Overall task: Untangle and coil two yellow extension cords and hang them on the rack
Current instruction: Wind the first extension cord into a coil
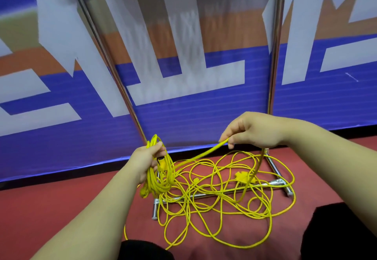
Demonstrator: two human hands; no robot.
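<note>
My left hand [149, 158] grips a coil of yellow cord [161, 178] with several loops hanging below the fist. From that coil a taut strand [200, 156] runs up and right to my right hand [253, 130], which pinches it between thumb and fingers. Below both hands lies a tangled heap of yellow cord [220, 202] on the red floor, draped over the rack's base. A yellow socket block [241, 177] sits in the heap. The metal rack [274, 55] stands behind, with two upright poles rising out of view.
The rack's chrome base bar [214, 194] and feet [155, 208] lie under the tangle. A blue, white and orange banner wall [204, 104] stands right behind the rack. My dark-clothed knees [338, 233] are at the bottom edge.
</note>
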